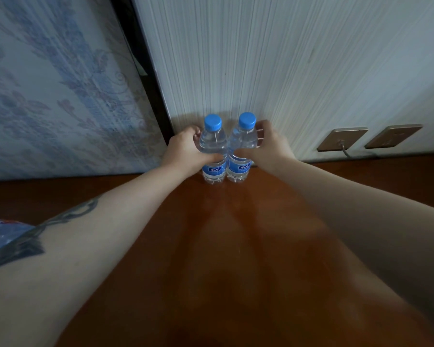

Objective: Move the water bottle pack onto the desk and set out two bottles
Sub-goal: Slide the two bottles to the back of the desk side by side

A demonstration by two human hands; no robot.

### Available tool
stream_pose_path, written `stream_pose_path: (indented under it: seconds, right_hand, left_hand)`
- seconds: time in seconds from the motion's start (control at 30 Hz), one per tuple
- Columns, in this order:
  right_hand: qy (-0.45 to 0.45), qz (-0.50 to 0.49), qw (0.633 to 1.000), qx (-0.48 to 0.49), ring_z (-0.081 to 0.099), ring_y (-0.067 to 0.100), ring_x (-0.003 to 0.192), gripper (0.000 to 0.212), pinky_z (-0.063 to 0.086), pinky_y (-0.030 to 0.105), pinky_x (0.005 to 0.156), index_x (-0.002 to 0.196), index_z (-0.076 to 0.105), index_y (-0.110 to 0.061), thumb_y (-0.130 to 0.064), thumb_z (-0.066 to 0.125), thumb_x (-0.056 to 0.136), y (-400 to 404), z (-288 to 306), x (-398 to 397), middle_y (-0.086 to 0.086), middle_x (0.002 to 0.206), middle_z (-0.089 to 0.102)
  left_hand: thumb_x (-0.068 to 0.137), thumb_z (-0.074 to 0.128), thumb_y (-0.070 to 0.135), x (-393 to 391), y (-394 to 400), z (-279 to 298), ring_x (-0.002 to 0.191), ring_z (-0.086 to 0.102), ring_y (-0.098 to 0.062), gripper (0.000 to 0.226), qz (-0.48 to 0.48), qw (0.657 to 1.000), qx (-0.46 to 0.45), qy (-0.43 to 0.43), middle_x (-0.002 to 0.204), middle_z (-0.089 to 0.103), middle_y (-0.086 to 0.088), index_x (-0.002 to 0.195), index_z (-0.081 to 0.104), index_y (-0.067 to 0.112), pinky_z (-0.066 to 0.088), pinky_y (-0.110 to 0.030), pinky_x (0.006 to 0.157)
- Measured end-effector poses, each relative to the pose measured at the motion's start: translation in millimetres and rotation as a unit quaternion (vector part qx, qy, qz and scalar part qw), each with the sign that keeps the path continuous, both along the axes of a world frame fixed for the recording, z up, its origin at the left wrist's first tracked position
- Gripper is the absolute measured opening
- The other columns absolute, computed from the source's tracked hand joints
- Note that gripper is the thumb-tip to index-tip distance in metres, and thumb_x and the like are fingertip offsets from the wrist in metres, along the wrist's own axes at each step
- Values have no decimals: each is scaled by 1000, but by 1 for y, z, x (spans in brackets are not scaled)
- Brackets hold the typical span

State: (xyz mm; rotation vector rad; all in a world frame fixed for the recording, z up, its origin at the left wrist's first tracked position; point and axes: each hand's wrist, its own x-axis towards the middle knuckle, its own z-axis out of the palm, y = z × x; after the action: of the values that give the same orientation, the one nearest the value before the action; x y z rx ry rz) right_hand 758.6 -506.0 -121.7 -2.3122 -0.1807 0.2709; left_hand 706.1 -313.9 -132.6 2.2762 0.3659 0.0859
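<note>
Desk was brown wood, running up to a pale ribbed wall at its far edge. A floral panel stood behind the far-left part, with a dark strip between it and the wall. Two brass sockets sat on the wall low at the right, a cable hanging from the nearer one.

Pack: only a blue plastic-wrapped corner showed at the desk's left edge, mostly hidden behind your left forearm, so I couldn't tell how many bottles it held.

Both your arms reached across to the far edge. Left hand wrapped the left bottle around its upper body; right hand wrapped the right bottle the same way. Both bottles stood upright on the desk at the far edge, touching each other side by side, just in front of the wall. Clear, blue caps, blue labels; label text too small to read.
</note>
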Motion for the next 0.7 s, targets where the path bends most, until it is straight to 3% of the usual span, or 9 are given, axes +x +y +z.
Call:
stream_pose_path:
  seconds: [0.17,0.43,0.7]
  right_hand:
    - [-3,-14,1000,3,64,20,94,66,57,42,81,117,49,-17,-39,85,67,2,1,-3,-1,107,65]
    - [0,-25,1000,13,64,20,92,62,57,43,79,114,47,-16,-41,83,69,3,-1,-3,0,105,65]
    - [38,-10,999,-17,64,21,95,83,57,40,76,130,39,-13,-39,86,66,0,-11,-4,-1,108,63]
  left_hand:
    - [49,89,47,-1,-2,-2,66,53,7,57,27,999,9,-18,72,55,19,86,53,24,35,-15,52]
    - [51,88,48,-1,-3,-2,66,53,8,57,22,1000,12,-17,71,55,19,86,50,25,35,-15,51]
    - [50,88,50,-8,-1,-5,75,53,8,71,25,1000,-9,-15,84,54,20,102,46,25,38,-15,56]
